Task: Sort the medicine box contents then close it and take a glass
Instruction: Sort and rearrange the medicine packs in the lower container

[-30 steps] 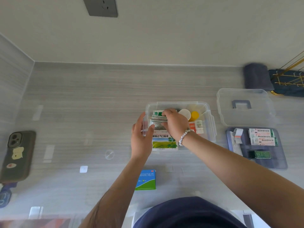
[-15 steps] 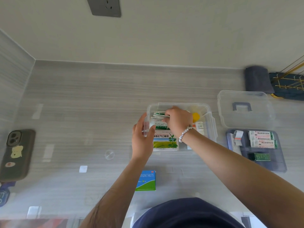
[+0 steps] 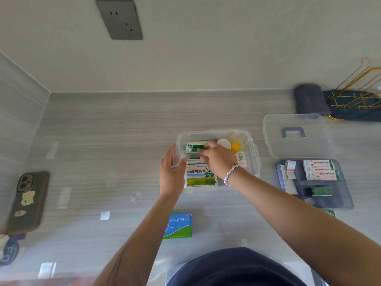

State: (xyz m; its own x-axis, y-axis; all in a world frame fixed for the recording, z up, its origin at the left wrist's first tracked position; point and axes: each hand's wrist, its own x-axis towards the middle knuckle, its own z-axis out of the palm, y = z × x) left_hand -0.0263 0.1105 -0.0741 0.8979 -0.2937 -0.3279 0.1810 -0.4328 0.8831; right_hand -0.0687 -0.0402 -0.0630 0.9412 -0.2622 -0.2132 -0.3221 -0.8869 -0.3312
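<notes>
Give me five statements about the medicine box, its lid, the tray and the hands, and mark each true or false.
1. The clear lid is clipped onto the medicine box. False: it lies on the counter to the right of the box, which is open.
2. The left hand grips the left wall of the box. True.
3. The right hand holds the blue loratadine box. False: that box lies on the counter nearer the person; the right hand is inside the medicine box, on the green and white packets.
4. The purple tray sits on the counter outside the box. True.
5. A yellow cap shows inside the box. True.
</notes>
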